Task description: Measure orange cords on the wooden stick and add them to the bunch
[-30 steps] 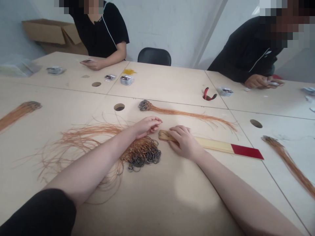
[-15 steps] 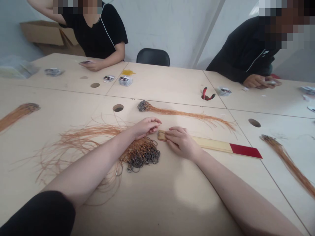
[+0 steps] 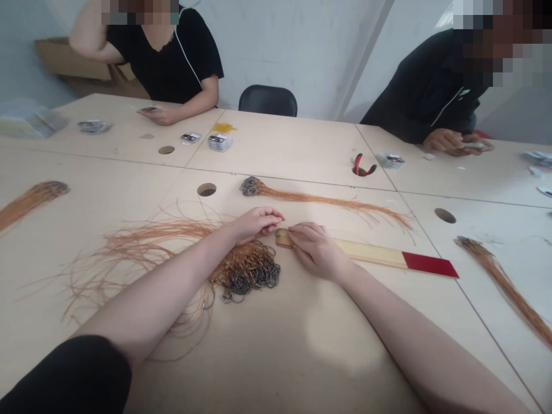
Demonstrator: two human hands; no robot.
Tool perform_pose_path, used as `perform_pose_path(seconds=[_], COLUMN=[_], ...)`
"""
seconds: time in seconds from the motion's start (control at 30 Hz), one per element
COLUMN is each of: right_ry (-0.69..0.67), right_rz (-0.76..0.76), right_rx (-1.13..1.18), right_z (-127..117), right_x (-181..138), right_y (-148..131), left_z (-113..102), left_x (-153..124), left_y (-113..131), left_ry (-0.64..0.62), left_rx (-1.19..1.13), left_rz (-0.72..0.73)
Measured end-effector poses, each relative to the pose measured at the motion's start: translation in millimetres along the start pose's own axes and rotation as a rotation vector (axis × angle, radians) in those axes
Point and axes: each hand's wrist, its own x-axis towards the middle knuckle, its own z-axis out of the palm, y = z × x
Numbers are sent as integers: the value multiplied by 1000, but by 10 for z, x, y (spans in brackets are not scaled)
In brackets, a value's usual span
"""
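My left hand (image 3: pixel 259 223) hovers beside the left end of the strip, thumb and fingertips pinched together; whatever it grips is too small to make out. Fingers closed, my right hand (image 3: pixel 317 247) rests over the pale wooden strip (image 3: pixel 371 251), which has a red end. A dark fish hook (image 3: pixel 279 232) pokes out from the right fingertips at the strip's left end. Under and beside my left wrist lies a big heap of dark fish hooks (image 3: pixel 250 276) with orange lines (image 3: pixel 142 241) fanning out leftward, partly covered by my forearm.
Beyond my hands lies a bundle of hooks with orange lines (image 3: pixel 310 198); further bundles lie at the left (image 3: pixel 34 198) and right (image 3: pixel 500 282). Red-handled pliers (image 3: pixel 362 167) stand in a table hole. Two people sit opposite, near stacks of small packs (image 3: pixel 219 142).
The hook at the strip's left end now shows more clearly beyond my right fingertips. My hands have barely shifted. The person at the far left has lowered a raised arm.
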Motion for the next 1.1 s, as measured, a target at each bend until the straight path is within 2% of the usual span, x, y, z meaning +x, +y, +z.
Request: perform_pose_path(seconds=[0.17, 0.37, 0.57, 0.7, 0.77, 0.83, 0.97, 1.03, 1.1], right_ry=[20, 140, 248, 288, 298, 303, 301, 293, 281], right_rz=[2, 44, 74, 92, 98, 94, 83, 86, 86], right_rx=[-29, -55, -61, -51, -56, -59, -74, -92, -110], right_z=[6, 30, 30, 26, 23, 18, 5, 1, -3], right_x=[-28, -53, -52, -46, -43, -40, -37, -37, -35], right_y=[22, 91, 122, 141, 152, 158, 152, 148, 148], left_z=[3, 52, 21, -43, -60, -64, -61, -64, -67], left_x=[-8, -64, -143, -185, -184, -174, -171, -177, -179], left_y=[-8, 31, 210, 315, 310, 266, 145, 110, 98], left_ry=[18, 72, 166, 166, 191, 255, 404, 404, 337], left_rx=[1, -26, -263, -473, -446, -258, 479, 816, 1061], left_rz=[27, 43, 287, 310, 339, 398, 549, 626, 684])
